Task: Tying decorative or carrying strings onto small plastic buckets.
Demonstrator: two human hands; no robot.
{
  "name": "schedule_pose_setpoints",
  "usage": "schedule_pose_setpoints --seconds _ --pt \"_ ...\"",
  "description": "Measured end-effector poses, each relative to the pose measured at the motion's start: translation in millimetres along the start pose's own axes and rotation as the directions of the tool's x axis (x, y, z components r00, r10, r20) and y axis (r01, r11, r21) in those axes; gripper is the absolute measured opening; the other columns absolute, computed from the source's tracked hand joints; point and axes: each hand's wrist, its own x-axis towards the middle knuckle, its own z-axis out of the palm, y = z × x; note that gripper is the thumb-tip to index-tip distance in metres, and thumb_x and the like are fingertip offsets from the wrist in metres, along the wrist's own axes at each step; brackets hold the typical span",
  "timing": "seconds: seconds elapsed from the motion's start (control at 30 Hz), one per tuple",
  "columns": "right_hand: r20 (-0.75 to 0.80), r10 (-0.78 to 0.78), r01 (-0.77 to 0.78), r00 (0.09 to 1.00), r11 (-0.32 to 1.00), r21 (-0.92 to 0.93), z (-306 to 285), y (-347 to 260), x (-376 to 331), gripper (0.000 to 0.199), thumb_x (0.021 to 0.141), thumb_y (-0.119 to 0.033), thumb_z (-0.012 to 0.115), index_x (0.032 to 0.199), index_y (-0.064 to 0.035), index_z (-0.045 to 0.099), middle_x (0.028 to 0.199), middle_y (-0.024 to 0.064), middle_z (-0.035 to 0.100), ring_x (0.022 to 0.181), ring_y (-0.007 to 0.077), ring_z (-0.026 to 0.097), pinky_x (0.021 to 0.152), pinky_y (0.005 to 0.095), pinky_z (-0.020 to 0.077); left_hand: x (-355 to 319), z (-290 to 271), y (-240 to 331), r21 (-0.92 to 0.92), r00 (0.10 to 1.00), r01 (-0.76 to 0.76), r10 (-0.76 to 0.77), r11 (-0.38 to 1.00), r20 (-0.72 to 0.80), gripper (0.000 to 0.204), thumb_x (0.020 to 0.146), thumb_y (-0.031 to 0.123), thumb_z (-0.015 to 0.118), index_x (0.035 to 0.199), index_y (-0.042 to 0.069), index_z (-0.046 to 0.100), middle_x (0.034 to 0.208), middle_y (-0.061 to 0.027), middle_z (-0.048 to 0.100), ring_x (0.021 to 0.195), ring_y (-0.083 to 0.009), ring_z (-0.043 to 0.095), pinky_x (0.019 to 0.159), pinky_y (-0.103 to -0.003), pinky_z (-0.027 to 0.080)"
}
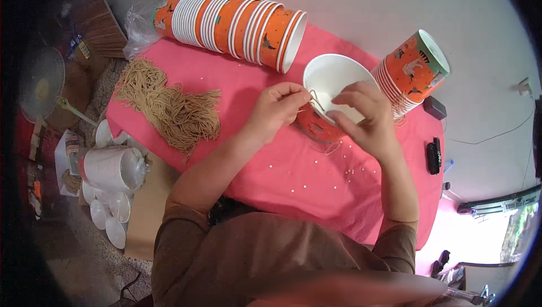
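An orange paper bucket (319, 125) with a white inside stands upright in front of me. At its left rim my left hand (278, 106) is closed, pinching a thin tan cord (316, 99) between thumb and forefinger. The cord makes a small loop over the rim. Above the bucket's right side is my right hand (368, 116), its thumb and fingers apart with a gap between the tips. Nothing shows in that gap. Part of the bucket's rim and front is hidden behind this hand.
A long nested row of orange buckets (240, 27) lies across the back. Another stack (409, 70) stands upside down at right. A bundle of tan cords (175, 109) rests on the pink cloth (254, 177). Small white bits (305, 186) lie scattered in front. White cups (110, 168) sit at lower left.
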Motion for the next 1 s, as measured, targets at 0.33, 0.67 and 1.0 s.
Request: schedule_pose_setpoints --seconds 0.33,0.67,1.0 --pt "0.045 -0.083 0.088 0.996 0.989 -0.117 -1.7 -8.7 8.1 0.017 0.069 0.001 0.071 0.082 -0.0036 0.062 0.079 0.0090 0.059 0.075 0.0269 0.058 0.064 0.0365 0.0444 -4.8 -5.7 2.7 0.166 0.992 -0.120 0.114 0.979 0.045 0.015 0.091 0.013 0.062 0.100 0.001 0.063 0.074 0.0048 0.057 0.057 -0.0009 0.046 0.050 -0.017 0.035" --pt "0.149 -0.160 0.181 0.976 0.973 -0.143 -0.7 -15.2 19.6 0.015 0.071 -0.011 0.071 0.084 -0.0071 0.065 0.081 0.0045 0.059 0.075 0.0220 0.059 0.073 0.0376 0.0437 -17.6 -5.7 2.3 0.349 0.974 -0.226 0.205 0.909 0.097 0.013 0.090 0.006 0.061 0.101 -0.001 0.063 0.083 0.0006 0.062 0.073 -0.0061 0.056 0.066 -0.020 0.046" --pt "0.178 -0.127 0.149 0.976 0.982 -0.117 12.5 -13.0 22.4 0.012 0.074 -0.013 0.069 0.082 -0.0070 0.064 0.078 0.0061 0.058 0.075 0.0227 0.059 0.074 0.0366 0.0428 -21.4 1.9 -0.1 0.215 0.988 -0.152 0.143 0.965 0.059 0.008 0.089 0.006 0.061 0.094 0.000 0.064 0.082 0.0017 0.063 0.073 -0.0045 0.056 0.064 -0.020 0.047"
